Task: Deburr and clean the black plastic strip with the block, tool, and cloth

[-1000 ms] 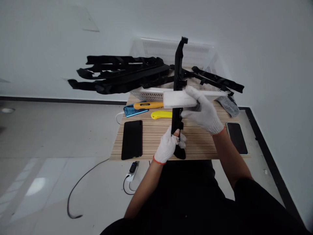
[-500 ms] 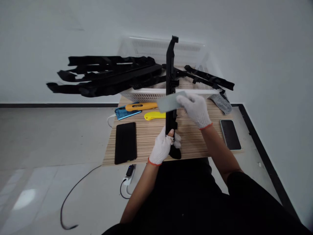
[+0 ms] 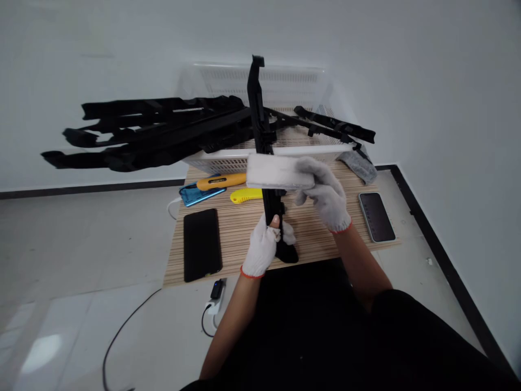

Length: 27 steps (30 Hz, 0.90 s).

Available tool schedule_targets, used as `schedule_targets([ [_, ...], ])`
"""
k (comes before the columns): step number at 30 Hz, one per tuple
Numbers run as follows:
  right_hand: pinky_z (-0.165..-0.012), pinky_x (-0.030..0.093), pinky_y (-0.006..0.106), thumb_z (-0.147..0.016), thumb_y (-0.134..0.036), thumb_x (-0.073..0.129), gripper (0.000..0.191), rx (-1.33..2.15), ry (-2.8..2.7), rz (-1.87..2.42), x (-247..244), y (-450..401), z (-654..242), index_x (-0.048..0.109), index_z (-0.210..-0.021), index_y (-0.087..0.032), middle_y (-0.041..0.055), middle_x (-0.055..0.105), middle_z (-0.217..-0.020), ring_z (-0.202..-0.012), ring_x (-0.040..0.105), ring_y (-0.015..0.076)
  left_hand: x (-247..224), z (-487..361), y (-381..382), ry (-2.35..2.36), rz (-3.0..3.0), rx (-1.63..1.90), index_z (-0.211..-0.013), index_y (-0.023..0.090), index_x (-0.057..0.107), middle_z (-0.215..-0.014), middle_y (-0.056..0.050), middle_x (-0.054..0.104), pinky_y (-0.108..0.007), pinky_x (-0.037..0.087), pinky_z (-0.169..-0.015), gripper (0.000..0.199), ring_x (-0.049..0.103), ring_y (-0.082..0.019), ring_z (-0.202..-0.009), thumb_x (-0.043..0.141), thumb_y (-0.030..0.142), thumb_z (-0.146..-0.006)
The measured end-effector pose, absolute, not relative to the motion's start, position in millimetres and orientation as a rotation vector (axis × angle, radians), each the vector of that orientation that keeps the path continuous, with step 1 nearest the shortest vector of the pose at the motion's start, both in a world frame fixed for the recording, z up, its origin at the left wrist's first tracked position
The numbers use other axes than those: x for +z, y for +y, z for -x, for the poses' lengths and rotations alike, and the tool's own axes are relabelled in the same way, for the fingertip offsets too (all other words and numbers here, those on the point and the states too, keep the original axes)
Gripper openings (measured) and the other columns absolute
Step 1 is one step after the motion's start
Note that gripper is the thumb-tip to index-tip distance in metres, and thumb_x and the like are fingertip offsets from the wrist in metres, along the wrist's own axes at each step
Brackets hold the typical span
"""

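In a white work glove with a red cuff, my left hand [image 3: 264, 245] is wrapped round the lower end of a long black plastic strip [image 3: 257, 108]. The strip rises away from me, its hooked tip over the basket. My right hand [image 3: 325, 195], gloved alike, grips the right end of a white rectangular pad [image 3: 271, 169] between thumb and fingers. The pad lies across the strip in this view and hides part of it; whether they touch I cannot tell. A yellow utility knife [image 3: 246, 195] and an orange-handled tool [image 3: 222, 181] lie just behind, partly covered.
A white plastic basket [image 3: 260, 71] stands at the back against the wall. Several black strips [image 3: 163, 127] jut out over its left side, others [image 3: 337, 125] over its right. A tablet [image 3: 201, 244], a phone [image 3: 377, 217], a blue item [image 3: 199, 194] and a grey cloth [image 3: 360, 165] surround the wooden tabletop [image 3: 240, 231].
The pad has turned from its grey-green face to its white side and shifted slightly left. The strip's upper end has tilted left. My left hand keeps its hold; the whole view has shifted a little.
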State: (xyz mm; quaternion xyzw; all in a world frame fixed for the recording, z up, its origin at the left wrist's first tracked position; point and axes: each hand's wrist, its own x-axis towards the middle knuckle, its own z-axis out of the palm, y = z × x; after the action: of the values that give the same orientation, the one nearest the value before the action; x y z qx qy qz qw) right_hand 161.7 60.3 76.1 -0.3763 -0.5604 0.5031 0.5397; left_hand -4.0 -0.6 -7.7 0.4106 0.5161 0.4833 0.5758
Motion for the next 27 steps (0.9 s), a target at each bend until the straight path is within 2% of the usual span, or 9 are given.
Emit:
schedule_targets([
  [2,-0.062,0.054,0.030,-0.092,-0.047,0.055,0.031,1.250,-1.472,0.931,73.2,59.0,-167.6,0.070,-0.111,-0.027,0.0037,0.068,-0.125,-0.077,0.064,0.0148,-10.4,3.8,0.7,1.234,-0.936,1.186,-0.105,0.019,0.067,-0.072,-0.004,0.072,-0.029,0.053,-0.053,0.066,0.070,-0.020,-0.065,0.062,0.081,-0.084],
  [5,-0.078,0.055,0.030,-0.090,-0.045,0.065,0.023,0.962,-1.445,1.167,67.8,65.4,-174.0,0.067,-0.100,-0.025,0.0016,0.071,-0.106,-0.088,0.063,0.0153,-13.1,2.2,2.3,1.170,-0.839,1.209,-0.095,0.019,0.067,-0.066,-0.006,0.070,-0.031,0.055,-0.051,0.080,0.071,-0.023,-0.065,0.048,0.095,-0.079],
  [8,-0.090,0.054,0.031,-0.084,-0.037,0.073,0.020,0.773,-1.318,1.178,64.2,69.4,-177.0,0.062,-0.096,-0.025,-0.0012,0.070,-0.101,-0.092,0.063,0.0145,-15.6,1.3,3.5,1.133,-0.796,1.203,-0.096,0.019,0.067,-0.067,-0.006,0.071,-0.032,0.057,-0.053,0.086,0.073,-0.024,-0.066,0.040,0.098,-0.078],
  [11,-0.090,0.055,0.033,-0.083,-0.035,0.075,0.020,0.954,-1.572,1.110,62.9,64.2,-176.8,0.066,-0.099,-0.026,-0.0008,0.072,-0.105,-0.094,0.066,0.0159,-17.7,0.9,4.4,1.206,-0.816,1.286,-0.097,0.021,0.068,-0.074,-0.006,0.074,-0.031,0.059,-0.058,0.084,0.075,-0.023,-0.072,0.044,0.098,-0.076],
  [15,-0.093,0.054,0.033,-0.088,-0.034,0.072,0.018,0.756,-1.325,1.132,61.1,55.3,-172.5,0.064,-0.104,-0.028,-0.0003,0.072,-0.109,-0.097,0.066,0.0159,-18.8,-0.4,5.4,1.147,-0.809,1.249,-0.108,0.019,0.069,-0.071,-0.007,0.074,-0.033,0.058,-0.053,0.092,0.074,-0.025,-0.068,0.034,0.099,-0.079],
  [19,-0.095,0.055,0.033,-0.088,-0.032,0.074,0.016,0.936,-1.462,1.050,57.0,52.7,-168.4,0.065,-0.099,-0.026,-0.0003,0.072,-0.107,-0.098,0.067,0.0154,-19.7,-0.7,7.3,1.156,-0.781,1.286,-0.109,0.022,0.069,-0.068,-0.006,0.073,-0.033,0.057,-0.051,0.089,0.074,-0.026,-0.066,0.042,0.099,-0.076],
  [22,-0.095,0.056,0.035,-0.088,-0.034,0.071,0.017,0.752,-1.214,1.132,53.3,53.5,-169.6,0.062,-0.101,-0.027,0.0005,0.070,-0.106,-0.098,0.066,0.0159,-19.1,-0.9,7.6,1.120,-0.777,1.277,-0.109,0.020,0.068,-0.066,-0.005,0.072,-0.031,0.056,-0.049,0.088,0.072,-0.024,-0.061,0.044,0.098,-0.076],
  [25,-0.092,0.058,0.039,-0.084,-0.034,0.075,0.019,0.894,-1.420,1.141,51.7,55.1,-173.3,0.066,-0.099,-0.028,0.0014,0.070,-0.103,-0.096,0.067,0.0190,-15.8,-1.2,6.8,1.107,-0.771,1.340,-0.102,0.020,0.067,-0.062,-0.003,0.070,-0.028,0.054,-0.046,0.085,0.068,-0.020,-0.053,0.051,0.098,-0.073],
  [27,-0.088,0.058,0.039,-0.085,-0.034,0.073,0.026,0.858,-1.353,1.146,53.6,55.6,-175.3,0.067,-0.110,-0.029,0.0019,0.070,-0.105,-0.095,0.067,0.0193,-11.9,-1.4,5.4,1.081,-0.783,1.318,-0.102,0.019,0.067,-0.058,-0.001,0.067,-0.027,0.050,-0.041,0.085,0.062,-0.017,-0.044,0.049,0.098,-0.074],
])
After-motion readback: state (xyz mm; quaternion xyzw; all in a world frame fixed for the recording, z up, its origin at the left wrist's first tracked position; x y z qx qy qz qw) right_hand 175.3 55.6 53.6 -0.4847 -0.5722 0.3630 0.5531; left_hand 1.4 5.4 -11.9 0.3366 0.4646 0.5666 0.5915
